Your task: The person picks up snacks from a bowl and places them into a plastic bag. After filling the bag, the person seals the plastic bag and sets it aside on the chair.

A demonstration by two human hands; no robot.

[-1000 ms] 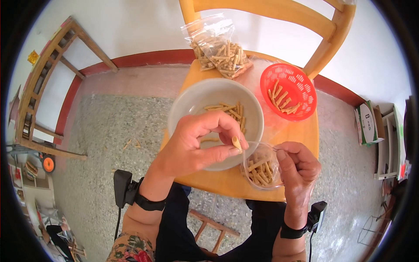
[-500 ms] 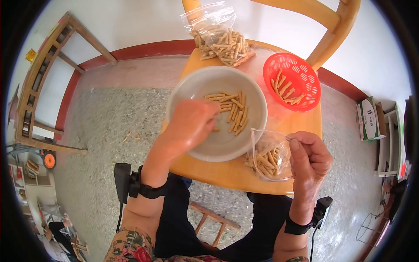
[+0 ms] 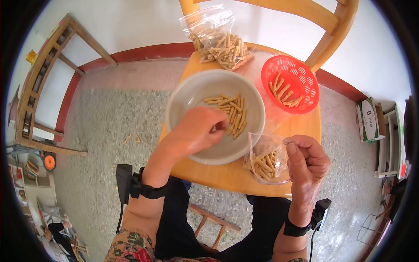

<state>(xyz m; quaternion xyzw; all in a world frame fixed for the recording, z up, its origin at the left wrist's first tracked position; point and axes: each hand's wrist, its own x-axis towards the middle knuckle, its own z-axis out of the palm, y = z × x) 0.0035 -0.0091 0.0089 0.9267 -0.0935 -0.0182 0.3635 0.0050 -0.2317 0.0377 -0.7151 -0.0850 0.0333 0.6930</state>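
Note:
My left hand [image 3: 201,127] is inside the grey bowl [image 3: 178,98], its fingers curled in a pinch. Whatever is between those fingertips is hidden. Beside them, short light-brown sticks [image 3: 236,112] lie loosely on the bowl's bottom. My right hand [image 3: 308,162] pinches the rim of a small clear zip bag [image 3: 267,158], holding its mouth apart. Several of the same sticks fill the bag's lower part, which rests on the chair seat right of the bowl.
All this stands on a wooden chair seat [image 3: 209,178]. At the back is a larger clear bag [image 3: 224,46] full of sticks. A red basket [image 3: 308,83] with several sticks stands at the back right. A wooden frame [image 3: 48,56] leans at the left wall; a carton [image 3: 370,118] is far right.
My left hand has moved slightly right and down within the bowl, toward the loose sticks. My right hand keeps its pinch on the small bag. The view has shifted a little.

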